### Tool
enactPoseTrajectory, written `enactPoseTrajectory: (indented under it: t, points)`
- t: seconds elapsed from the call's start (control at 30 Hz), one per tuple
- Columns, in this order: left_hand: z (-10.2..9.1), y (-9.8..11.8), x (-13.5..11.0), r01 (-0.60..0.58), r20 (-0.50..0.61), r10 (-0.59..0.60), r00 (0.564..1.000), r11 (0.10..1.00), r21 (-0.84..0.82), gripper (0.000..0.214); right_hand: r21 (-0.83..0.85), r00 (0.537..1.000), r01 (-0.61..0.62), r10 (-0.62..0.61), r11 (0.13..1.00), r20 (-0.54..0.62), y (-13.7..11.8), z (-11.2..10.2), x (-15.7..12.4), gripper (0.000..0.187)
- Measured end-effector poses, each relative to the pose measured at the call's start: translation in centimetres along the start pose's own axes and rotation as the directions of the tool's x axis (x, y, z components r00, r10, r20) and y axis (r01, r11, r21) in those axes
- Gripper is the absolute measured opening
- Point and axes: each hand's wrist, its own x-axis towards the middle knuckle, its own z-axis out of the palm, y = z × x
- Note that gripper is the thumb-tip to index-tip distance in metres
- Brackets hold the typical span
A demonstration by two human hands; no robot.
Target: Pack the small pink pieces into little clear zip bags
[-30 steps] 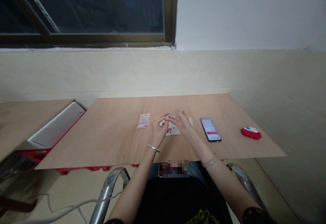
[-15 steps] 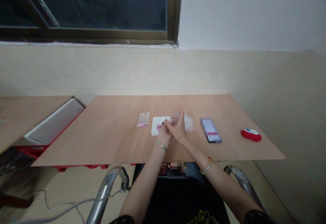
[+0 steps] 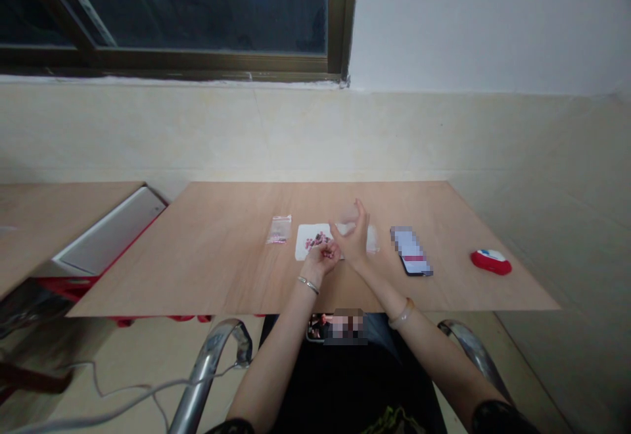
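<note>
My left hand (image 3: 320, 258) rests curled at the near edge of a white paper sheet (image 3: 365, 238), right by a small heap of red-pink beads (image 3: 316, 242). Whether it pinches a bead is hidden by the fingers. My right hand (image 3: 353, 237) stands raised over the sheet's right part, thumb and fingers drawn together around a blurred, clear plastic piece (image 3: 348, 217). A small clear plastic bag (image 3: 279, 229) with pink contents lies left of the sheet, apart from both hands.
The hands work on a light wooden board (image 3: 197, 269) with a black phone (image 3: 411, 251) to the right and a red-and-white computer mouse (image 3: 491, 262) further right. Chrome chair arms (image 3: 210, 368) flank me. A white box (image 3: 111, 227) sits on red cloth at left.
My hands have come apart. The left hand has dropped to the beads, and the right hand has shifted right and upward, uncovering more of the white sheet.
</note>
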Motion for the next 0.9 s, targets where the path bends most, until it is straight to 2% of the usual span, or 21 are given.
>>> enactPoseTrajectory:
  t: [0.07,0.1,0.17,0.2,0.3,0.4,0.5,0.7,0.83,0.9]
  points:
    - [-1.2,0.6,0.0,0.014,-0.037,-0.015,0.999,0.999,-0.028,0.025,-0.071,0.999,-0.052,0.050,0.996,-0.019,1.1,-0.5,0.9,0.074]
    - [-1.9,0.9,0.0,0.015,-0.056,-0.017,0.998,0.999,-0.045,0.026,-0.139,0.997,-0.079,0.081,0.987,0.008,1.7,-0.7,1.3,0.072]
    - [-3.1,1.5,0.1,0.007,-0.095,-0.014,0.995,0.997,-0.076,0.031,-0.359,0.977,-0.103,0.162,0.928,0.138,3.3,-1.3,1.9,0.062]
    - [-3.6,1.8,0.1,0.001,-0.112,-0.011,0.994,0.996,-0.090,0.033,-0.484,0.951,-0.091,0.220,0.870,0.217,4.1,-1.5,2.0,0.057]
    - [-4.5,2.3,0.3,-0.013,-0.153,-0.005,0.988,0.993,-0.117,0.035,-0.611,0.906,-0.085,0.316,0.787,0.281,6.0,-1.9,1.7,0.048]
    - [-4.7,2.5,0.6,-0.024,-0.188,0.001,0.982,0.992,-0.122,0.037,-0.669,0.883,-0.079,0.363,0.739,0.297,7.2,-1.9,0.9,0.049]
    - [-4.6,2.7,0.7,-0.041,-0.215,0.015,0.976,0.992,-0.116,0.037,-0.718,0.866,-0.050,0.388,0.694,0.316,7.9,-1.8,0.3,0.058]
    - [-4.6,3.1,0.4,-0.070,-0.236,0.049,0.971,0.994,-0.081,0.037,-0.753,0.838,0.058,0.379,0.655,0.394,9.1,-1.3,-0.3,0.068]
    - [-4.2,3.1,0.3,-0.123,-0.187,0.113,0.976,0.992,-0.043,0.022,-0.750,0.828,0.111,0.357,0.652,0.433,9.4,-1.1,-0.7,0.069]
    - [-3.9,3.1,0.1,-0.163,-0.124,0.159,0.979,0.987,-0.015,0.029,-0.745,0.828,0.131,0.341,0.654,0.445,9.4,-1.2,-0.8,0.067]
